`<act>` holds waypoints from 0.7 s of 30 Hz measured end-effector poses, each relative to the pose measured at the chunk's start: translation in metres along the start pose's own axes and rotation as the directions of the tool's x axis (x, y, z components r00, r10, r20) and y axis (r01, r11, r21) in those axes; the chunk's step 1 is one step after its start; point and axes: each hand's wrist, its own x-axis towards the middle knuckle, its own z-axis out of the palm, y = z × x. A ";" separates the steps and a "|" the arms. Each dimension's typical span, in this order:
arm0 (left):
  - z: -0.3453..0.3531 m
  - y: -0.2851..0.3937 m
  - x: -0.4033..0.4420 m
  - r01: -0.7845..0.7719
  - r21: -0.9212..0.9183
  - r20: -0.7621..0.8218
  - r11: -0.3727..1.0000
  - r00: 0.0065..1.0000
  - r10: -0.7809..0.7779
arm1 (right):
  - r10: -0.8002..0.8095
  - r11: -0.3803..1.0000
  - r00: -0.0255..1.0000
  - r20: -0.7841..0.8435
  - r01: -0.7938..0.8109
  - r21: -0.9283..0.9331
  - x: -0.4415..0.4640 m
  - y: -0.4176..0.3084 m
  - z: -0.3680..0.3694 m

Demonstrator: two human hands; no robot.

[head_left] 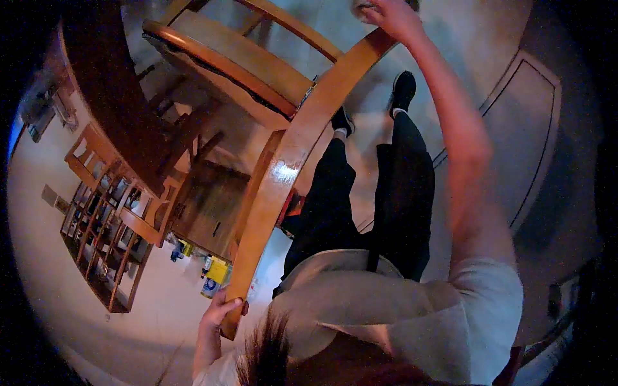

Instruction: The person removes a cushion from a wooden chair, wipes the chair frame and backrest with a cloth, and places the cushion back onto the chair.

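A wooden chair (283,161) with a glossy, curved back post stands tilted in front of my body. My left hand (220,312) is closed around the lower end of that post, thumb on the near face. At the top edge of the view, my right hand (394,18) is at the post's far end, fingers bent around a small whitish-grey, crumpled piece that looks like cloth (365,11). The frame edge cuts off part of this hand. The chair's seat (241,61) extends to the upper left.
A dark wooden table (109,83) is at the left, with other chairs (145,215) beside it. A shelf rack (103,238) with small items stands beyond. Yellow and blue packages (215,273) lie near a wooden cabinet (212,206). My feet are on the floor below the chair.
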 end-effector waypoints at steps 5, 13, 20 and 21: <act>0.022 0.029 -0.013 0.039 0.175 -0.115 0.984 0.993 -0.018 | 0.260 0.904 0.762 0.593 0.024 -0.427 0.041 -0.019 0.020; -0.009 -0.010 0.003 -0.026 -0.064 0.034 0.998 0.999 0.028 | -0.121 0.880 0.900 0.420 -0.099 0.465 0.004 -0.036 0.011; -0.016 -0.006 0.006 -0.029 0.134 0.113 0.991 0.993 0.014 | 0.705 -0.415 0.663 0.250 0.101 0.904 -0.127 0.016 0.029; -0.022 -0.013 0.012 -0.015 0.096 0.173 0.995 0.985 -0.002 | 0.706 -0.417 0.662 0.251 0.102 0.903 -0.132 0.022 0.044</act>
